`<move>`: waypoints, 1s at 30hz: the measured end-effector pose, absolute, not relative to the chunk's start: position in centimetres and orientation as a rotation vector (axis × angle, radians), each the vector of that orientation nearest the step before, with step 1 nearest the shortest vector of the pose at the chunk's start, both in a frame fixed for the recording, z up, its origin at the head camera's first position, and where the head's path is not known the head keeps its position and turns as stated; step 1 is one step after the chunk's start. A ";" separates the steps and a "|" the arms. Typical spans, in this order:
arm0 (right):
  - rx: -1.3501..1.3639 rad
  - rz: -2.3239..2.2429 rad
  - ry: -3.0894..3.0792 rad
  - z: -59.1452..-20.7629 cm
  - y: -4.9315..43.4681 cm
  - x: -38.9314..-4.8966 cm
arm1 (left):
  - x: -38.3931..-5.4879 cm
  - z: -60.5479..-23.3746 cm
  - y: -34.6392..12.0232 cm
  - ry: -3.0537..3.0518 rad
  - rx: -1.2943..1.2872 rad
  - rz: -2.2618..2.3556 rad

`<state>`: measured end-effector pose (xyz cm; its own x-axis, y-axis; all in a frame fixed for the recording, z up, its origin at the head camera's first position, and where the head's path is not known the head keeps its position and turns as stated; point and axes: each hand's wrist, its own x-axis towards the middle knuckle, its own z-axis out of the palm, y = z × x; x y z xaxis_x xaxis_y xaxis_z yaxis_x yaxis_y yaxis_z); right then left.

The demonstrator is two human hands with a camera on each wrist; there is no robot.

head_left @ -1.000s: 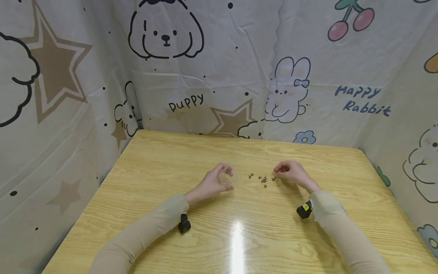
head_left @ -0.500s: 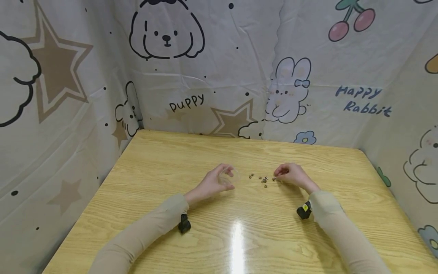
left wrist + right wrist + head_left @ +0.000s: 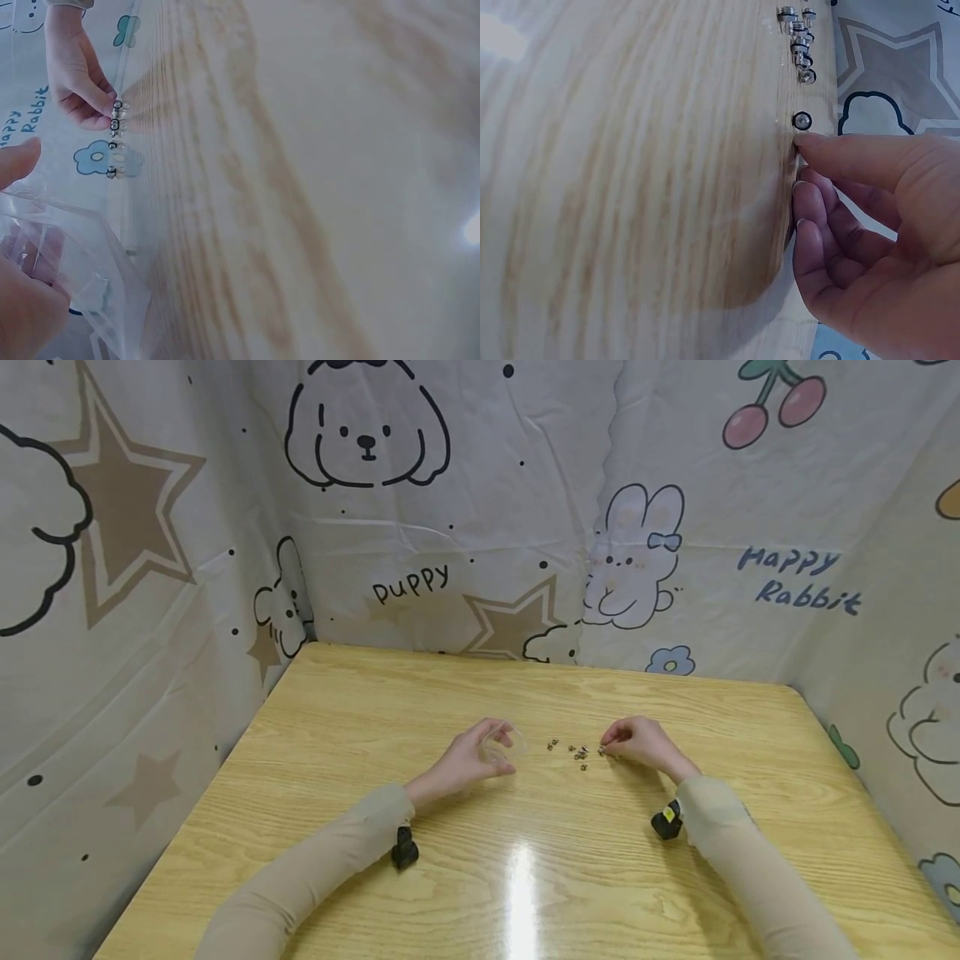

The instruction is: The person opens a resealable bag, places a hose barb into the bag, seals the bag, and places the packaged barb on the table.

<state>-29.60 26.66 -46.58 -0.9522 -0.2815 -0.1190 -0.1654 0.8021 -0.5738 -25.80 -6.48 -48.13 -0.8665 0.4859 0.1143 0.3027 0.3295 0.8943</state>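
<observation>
Loosely scattered metal pieces on glossy wood-grain table; cartoon-print cloth behind.

I have the container in the left hand, left of the small parts. Parts lie loosely grouped on the table, between the hands; one sits nearer the front edge than the rest. Right hand is at the group's right end, one part just beside its thumb; I can't tell if touching. Curtain behind the table, also along its left and right.
</observation>
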 end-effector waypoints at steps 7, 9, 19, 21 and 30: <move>-0.411 -0.828 2.836 -46.7 26.8 -29.6 | -25.8 -48.0 -6.5 2.387 0.723 1.570; -0.396 -0.826 2.845 -46.8 26.9 -29.6 | -25.9 -48.0 -6.5 2.385 0.724 1.571; -0.428 -0.917 2.869 -45.7 26.3 -29.5 | -26.0 -48.3 -6.4 2.390 0.716 1.576; -0.447 -0.940 2.866 -45.1 25.7 -29.3 | -26.0 -48.3 -6.4 2.381 0.715 1.582; -0.619 -1.052 2.820 -41.7 21.7 -28.2 | -26.2 -48.3 -6.3 2.363 0.714 1.596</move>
